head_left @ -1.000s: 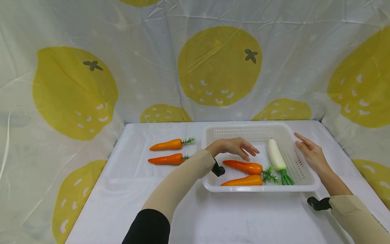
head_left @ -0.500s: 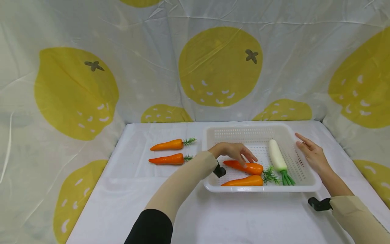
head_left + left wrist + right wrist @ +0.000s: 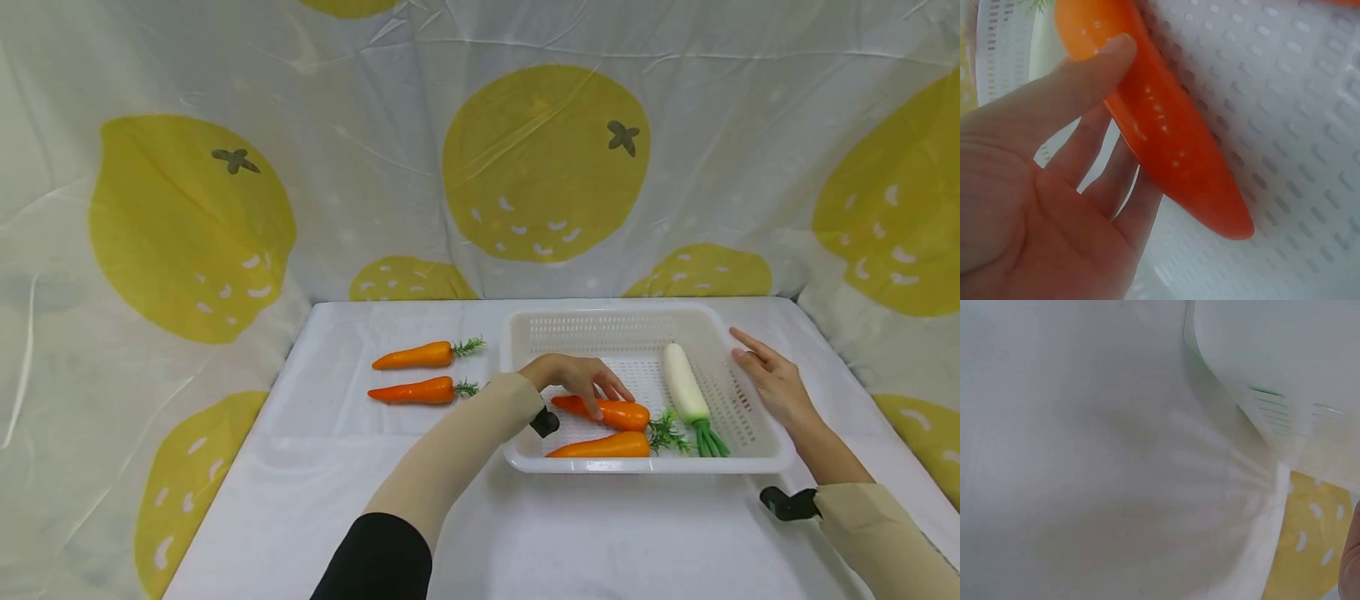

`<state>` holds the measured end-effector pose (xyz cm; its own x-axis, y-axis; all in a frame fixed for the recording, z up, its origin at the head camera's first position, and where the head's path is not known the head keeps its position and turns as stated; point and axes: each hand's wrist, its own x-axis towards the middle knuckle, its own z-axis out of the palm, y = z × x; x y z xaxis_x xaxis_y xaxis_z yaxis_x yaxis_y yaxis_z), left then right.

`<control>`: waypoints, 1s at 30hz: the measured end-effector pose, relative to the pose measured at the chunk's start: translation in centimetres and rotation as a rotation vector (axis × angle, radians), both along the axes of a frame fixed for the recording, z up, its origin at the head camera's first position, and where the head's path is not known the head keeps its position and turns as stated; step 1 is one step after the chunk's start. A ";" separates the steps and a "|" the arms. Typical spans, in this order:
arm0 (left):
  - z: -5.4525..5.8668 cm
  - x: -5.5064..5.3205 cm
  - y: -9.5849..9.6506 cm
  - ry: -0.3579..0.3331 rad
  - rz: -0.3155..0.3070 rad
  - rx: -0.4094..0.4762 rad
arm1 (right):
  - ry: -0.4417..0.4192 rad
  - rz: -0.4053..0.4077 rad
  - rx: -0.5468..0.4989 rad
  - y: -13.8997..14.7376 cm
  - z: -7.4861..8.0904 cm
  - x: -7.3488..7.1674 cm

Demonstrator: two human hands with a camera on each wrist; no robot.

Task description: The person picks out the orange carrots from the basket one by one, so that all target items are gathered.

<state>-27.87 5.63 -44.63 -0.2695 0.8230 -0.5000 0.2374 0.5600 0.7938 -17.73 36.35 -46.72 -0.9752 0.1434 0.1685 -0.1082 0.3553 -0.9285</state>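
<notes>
Carrot (image 3: 604,411) crosswise in basket (image 3: 750,454), tip leftward, in left hand's (image 3: 573,373) curled grip.

Four carrots in all: two inside the basket (image 3: 750,417), namely the one under the left hand (image 3: 600,412) and the one nearer the front wall (image 3: 596,447), plus two out on the surface (image 3: 480,533), one farther back (image 3: 414,357) and one closer (image 3: 411,392). One white radish (image 3: 682,390), lying in that same single basket. Two hands, left (image 3: 573,375) and right (image 3: 772,382).
</notes>
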 end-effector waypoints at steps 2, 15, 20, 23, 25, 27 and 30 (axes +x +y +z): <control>0.0 0.2 0.1 -0.003 -0.004 0.001 | -0.008 0.000 -0.004 0.0 0.0 0.0; 1.0 0.0 0.1 0.060 -0.029 0.009 | -0.021 0.012 -0.032 0.0 0.2 -0.1; 1.3 -0.2 -0.1 0.053 -0.011 0.022 | -0.022 0.013 -0.046 0.0 0.1 0.0; 1.4 -0.3 -0.3 0.055 -0.001 0.042 | -0.020 0.013 -0.038 0.0 0.1 0.0; 1.6 -0.4 -0.4 0.058 0.008 0.054 | -0.020 0.013 -0.035 0.0 0.1 0.0; 1.7 -0.5 -0.5 0.064 0.009 0.075 | -0.017 0.012 -0.029 0.0 0.1 0.0; 2.0 -0.6 -0.7 0.071 0.004 0.108 | -0.023 0.015 -0.037 0.0 0.2 0.1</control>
